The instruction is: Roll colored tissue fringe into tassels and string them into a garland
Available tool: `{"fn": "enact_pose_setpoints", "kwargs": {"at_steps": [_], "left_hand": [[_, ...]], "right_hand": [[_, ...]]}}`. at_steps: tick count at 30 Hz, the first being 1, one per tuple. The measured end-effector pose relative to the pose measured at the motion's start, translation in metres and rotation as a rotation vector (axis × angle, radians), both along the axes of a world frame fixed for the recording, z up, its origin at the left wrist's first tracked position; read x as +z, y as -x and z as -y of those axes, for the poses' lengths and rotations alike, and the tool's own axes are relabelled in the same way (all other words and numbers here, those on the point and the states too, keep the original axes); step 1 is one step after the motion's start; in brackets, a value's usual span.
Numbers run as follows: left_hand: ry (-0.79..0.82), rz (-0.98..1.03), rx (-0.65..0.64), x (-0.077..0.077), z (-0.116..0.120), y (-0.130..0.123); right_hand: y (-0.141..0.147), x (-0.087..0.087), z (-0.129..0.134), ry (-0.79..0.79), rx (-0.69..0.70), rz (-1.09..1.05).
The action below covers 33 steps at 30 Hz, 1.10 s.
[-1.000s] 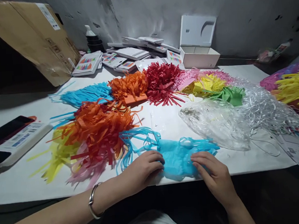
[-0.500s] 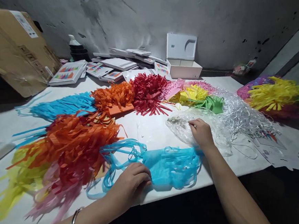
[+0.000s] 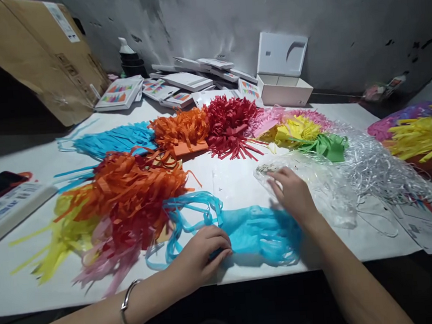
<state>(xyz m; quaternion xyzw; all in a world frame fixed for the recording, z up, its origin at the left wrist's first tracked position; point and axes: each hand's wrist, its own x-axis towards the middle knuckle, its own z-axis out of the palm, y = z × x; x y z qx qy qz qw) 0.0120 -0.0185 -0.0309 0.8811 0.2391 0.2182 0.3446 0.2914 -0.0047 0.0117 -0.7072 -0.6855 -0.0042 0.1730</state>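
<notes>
A light-blue fringed tissue bundle (image 3: pixel 259 231) lies at the table's front edge, with blue ribbon loops on its left. My left hand (image 3: pixel 208 250) is at the left end of the bundle, fingers curled and pinched on it. Over the near side of a clear plastic bag (image 3: pixel 319 189) is my right hand (image 3: pixel 291 193), its thumb and fingers apart. Small dark-greenish pieces (image 3: pixel 267 169) show inside the bag by the fingertips. No held object can be made out in my right hand.
Orange (image 3: pixel 128 189), red (image 3: pixel 229 121), yellow (image 3: pixel 298 130), green (image 3: pixel 329 145) and silver (image 3: pixel 377 164) tassels surround the work area. Behind are flat packages (image 3: pixel 187 81), an open white box (image 3: pixel 285 94) and a carton (image 3: pixel 43 56). A phone (image 3: pixel 1 188) rests at left.
The view has shifted left. My right hand has moved slightly back from the dark pieces in the bag, and its thumb and fingers have parted. My left hand stays at the blue bundle.
</notes>
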Motion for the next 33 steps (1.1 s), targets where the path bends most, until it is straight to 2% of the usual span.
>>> {"fn": "enact_pose_setpoints", "kwargs": {"at_steps": [1,3,5,8,11,14,18,20,23,26,29,33], "left_hand": [[0.004,0.001,0.001,0.0,0.0,0.0],[-0.001,-0.002,-0.004,0.002,0.0,0.0],[-0.02,-0.01,-0.017,0.003,0.001,0.001],[-0.054,-0.028,-0.054,0.004,0.004,0.004],[-0.077,-0.059,-0.082,0.006,0.009,0.007],[-0.105,-0.104,-0.092,0.008,0.012,0.008],[-0.124,-0.164,-0.072,0.009,0.012,0.004],[-0.127,-0.179,-0.065,0.009,0.01,0.002],[-0.134,-0.185,-0.068,0.011,0.008,0.0],[-0.124,-0.205,-0.082,0.016,0.005,0.001],[-0.124,-0.238,-0.091,0.019,0.005,0.004],[-0.336,-0.268,-0.065,0.015,0.008,0.003]], "right_hand": [[0.011,0.001,0.02,-0.009,0.112,-0.02],[0.034,-0.005,0.058,-0.088,0.478,-0.065],[0.052,-0.019,0.086,-0.12,0.566,-0.032],[0.066,-0.043,0.104,-0.155,0.508,-0.132],[0.066,-0.053,0.105,-0.083,0.395,-0.301],[0.061,-0.049,0.101,0.034,0.348,-0.379],[0.057,-0.038,0.1,0.148,0.399,-0.451],[0.058,-0.036,0.102,0.089,0.377,-0.385],[0.061,-0.039,0.105,-0.098,0.359,-0.147],[0.064,-0.044,0.102,-0.24,0.436,0.02],[0.064,-0.049,0.099,-0.319,0.507,0.058],[0.063,-0.053,0.1,-0.373,0.575,0.085]]}}
